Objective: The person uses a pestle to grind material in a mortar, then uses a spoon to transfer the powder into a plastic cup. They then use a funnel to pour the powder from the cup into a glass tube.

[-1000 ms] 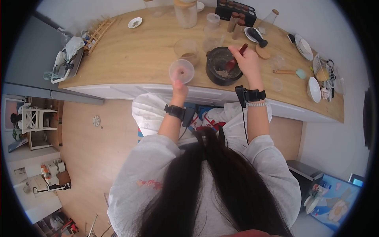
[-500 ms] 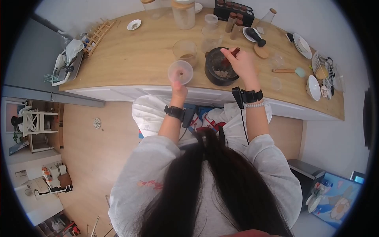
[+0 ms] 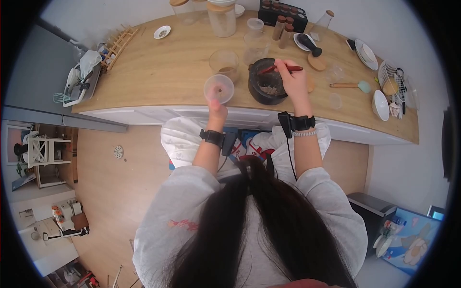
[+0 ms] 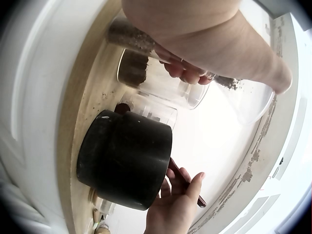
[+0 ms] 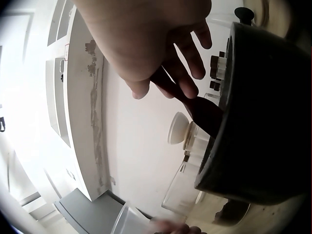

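Note:
My left hand [image 3: 218, 111] grips a clear glass tube [image 4: 129, 35] with brown grains at its bottom. A translucent plastic funnel [image 3: 219, 82] sits in its mouth, with dark crumbs at the funnel's neck. To the right, my right hand [image 3: 294, 85] holds a dark red spoon [image 3: 298, 68] by its handle. The spoon's head [image 5: 207, 114] reaches over the rim of a black stone mortar [image 3: 265, 96], near its far side. Coarse greyish-brown powder [image 3: 269, 90] lies inside the mortar. Behind the funnel stands a glass container [image 3: 224, 61] with brown powder in the bottom.
A black pestle [image 3: 309, 44] rests on a small plate behind the mortar. Capped tubes [image 3: 285, 36] and a black spice rack [image 3: 283, 14] stand farther back. At right lie a spatula [image 3: 343, 85] and a white bowl [image 3: 381, 105]. The counter's front edge [image 3: 168, 106] runs below the hands.
My right hand has brought the spoon up from the powder low in the mortar to its far rim, turning it nearly level. My left hand has stayed almost in place with the tube and funnel.

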The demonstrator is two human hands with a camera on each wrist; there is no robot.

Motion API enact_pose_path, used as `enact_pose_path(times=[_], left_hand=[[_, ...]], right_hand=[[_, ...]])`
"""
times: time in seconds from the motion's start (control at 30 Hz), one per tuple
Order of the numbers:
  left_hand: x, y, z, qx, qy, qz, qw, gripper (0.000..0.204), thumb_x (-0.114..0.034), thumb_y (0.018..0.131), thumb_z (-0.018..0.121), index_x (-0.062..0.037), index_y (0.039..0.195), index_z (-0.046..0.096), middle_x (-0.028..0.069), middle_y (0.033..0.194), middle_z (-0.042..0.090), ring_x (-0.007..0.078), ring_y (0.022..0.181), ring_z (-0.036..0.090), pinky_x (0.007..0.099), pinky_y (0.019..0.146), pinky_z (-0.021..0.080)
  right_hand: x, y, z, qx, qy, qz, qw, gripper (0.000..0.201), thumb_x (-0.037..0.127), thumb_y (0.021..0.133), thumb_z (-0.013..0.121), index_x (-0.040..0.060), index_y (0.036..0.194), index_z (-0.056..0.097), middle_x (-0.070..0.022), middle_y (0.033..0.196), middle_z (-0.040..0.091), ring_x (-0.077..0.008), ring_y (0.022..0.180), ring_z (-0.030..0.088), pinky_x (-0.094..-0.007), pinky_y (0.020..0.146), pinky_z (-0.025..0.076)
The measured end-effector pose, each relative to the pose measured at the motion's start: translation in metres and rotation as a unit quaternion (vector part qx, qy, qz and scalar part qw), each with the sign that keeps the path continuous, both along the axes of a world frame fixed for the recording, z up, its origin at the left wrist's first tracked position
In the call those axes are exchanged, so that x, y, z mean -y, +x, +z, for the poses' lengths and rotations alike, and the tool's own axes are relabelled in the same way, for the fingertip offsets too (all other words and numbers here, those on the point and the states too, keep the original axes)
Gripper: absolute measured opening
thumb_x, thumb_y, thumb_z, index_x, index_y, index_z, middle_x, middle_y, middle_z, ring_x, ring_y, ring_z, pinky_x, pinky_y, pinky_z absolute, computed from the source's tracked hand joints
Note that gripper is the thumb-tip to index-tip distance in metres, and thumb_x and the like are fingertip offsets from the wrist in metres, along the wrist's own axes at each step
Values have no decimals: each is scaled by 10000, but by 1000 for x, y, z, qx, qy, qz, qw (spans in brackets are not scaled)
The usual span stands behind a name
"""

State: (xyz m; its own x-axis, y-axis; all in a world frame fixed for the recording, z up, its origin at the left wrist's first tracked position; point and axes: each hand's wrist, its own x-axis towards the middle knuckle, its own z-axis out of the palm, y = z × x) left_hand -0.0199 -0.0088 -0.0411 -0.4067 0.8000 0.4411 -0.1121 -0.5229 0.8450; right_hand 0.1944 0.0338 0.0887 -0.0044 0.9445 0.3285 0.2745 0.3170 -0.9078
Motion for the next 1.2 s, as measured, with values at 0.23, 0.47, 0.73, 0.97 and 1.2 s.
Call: enact_pose_path(times=[0.23,0.47,0.73,0.97,1.2], left_hand=[[-1,-1,-5,-1,10,-3,1000,758,-690,749,409,11,1011,529,71,972,525,183,933,485,309,838,372],[-2,-5,-16,3,-29,-22,999,858,-756,690,408,-5,1092,505,74,1056,515,195,1015,473,327,884,370],[-2,-7,-19,-6,-26,-26,999,856,-753,686,415,-9,1100,506,73,1072,512,196,1021,473,328,884,370],[-2,-8,-19,-6,-20,-31,999,833,-720,698,431,-9,1127,494,81,1097,511,205,1047,466,335,899,365],[-1,-7,-16,-9,-17,-37,999,834,-727,708,415,-7,1122,495,83,1085,512,207,1037,470,337,903,365]], right_hand=[[-8,1,-14,16,-55,20,998,295,257,887,553,-18,791,592,-25,688,590,-81,646,540,-218,609,417],[-8,-3,-14,-39,-36,19,998,320,276,896,536,-15,769,578,-32,691,584,-84,624,535,-220,587,418],[-10,-6,-16,-77,-21,-1,997,318,281,905,515,4,756,561,-17,668,560,-76,593,515,-216,568,409],[-13,-3,-22,-82,-10,-20,996,329,302,911,503,19,752,554,-9,663,546,-72,568,494,-210,548,397],[-10,-7,-15,-110,-29,-43,993,390,345,897,513,3,713,551,-12,592,519,-87,568,489,-232,541,385]])
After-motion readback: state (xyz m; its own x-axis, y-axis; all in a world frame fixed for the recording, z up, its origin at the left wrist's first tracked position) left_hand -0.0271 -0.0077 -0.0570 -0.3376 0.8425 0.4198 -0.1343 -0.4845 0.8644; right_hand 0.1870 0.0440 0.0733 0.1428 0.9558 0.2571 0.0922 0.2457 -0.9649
